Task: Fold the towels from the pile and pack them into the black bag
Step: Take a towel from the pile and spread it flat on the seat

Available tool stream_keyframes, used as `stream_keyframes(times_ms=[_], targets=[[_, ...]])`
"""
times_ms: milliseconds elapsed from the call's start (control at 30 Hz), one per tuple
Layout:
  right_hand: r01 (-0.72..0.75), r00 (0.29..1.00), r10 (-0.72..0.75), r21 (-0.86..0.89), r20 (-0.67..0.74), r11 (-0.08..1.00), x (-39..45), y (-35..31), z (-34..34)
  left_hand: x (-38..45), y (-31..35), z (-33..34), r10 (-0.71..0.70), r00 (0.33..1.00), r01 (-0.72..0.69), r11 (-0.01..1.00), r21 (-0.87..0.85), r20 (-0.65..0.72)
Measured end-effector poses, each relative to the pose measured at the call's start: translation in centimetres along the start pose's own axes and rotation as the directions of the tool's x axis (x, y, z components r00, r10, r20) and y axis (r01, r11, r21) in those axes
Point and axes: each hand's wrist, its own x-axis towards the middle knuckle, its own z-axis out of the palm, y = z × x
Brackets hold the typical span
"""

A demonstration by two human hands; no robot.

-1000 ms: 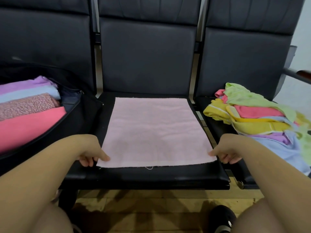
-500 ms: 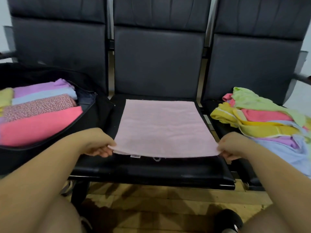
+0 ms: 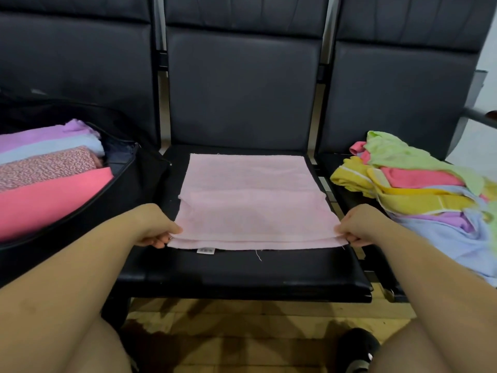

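Since a moment ago, the near edge of the pale pink terry towel (image 3: 252,203) has doubled over itself. Left hand (image 3: 156,228) and right hand (image 3: 356,227) pinch its corners at 9 and 3 o'clock on the black padded seat (image 3: 242,273), between the open black fabric bag (image 3: 129,189) and the loose pile of coloured towels (image 3: 419,189).

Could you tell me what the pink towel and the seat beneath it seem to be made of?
Pink towel: probably cotton terry, matte and nappy, with frayed threads at its edge. Seat: likely black faux leather over padding, smooth with a faint sheen.
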Motion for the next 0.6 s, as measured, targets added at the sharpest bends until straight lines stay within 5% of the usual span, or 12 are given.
stream_keyframes(times_ms=[600], targets=[[-0.067,0.993,0.069,-0.023,0.094,0.998,-0.1,0.6,0.1,-1.0,1.5,1.1,-0.116,0.989,0.092,0.968,0.234,0.093]])
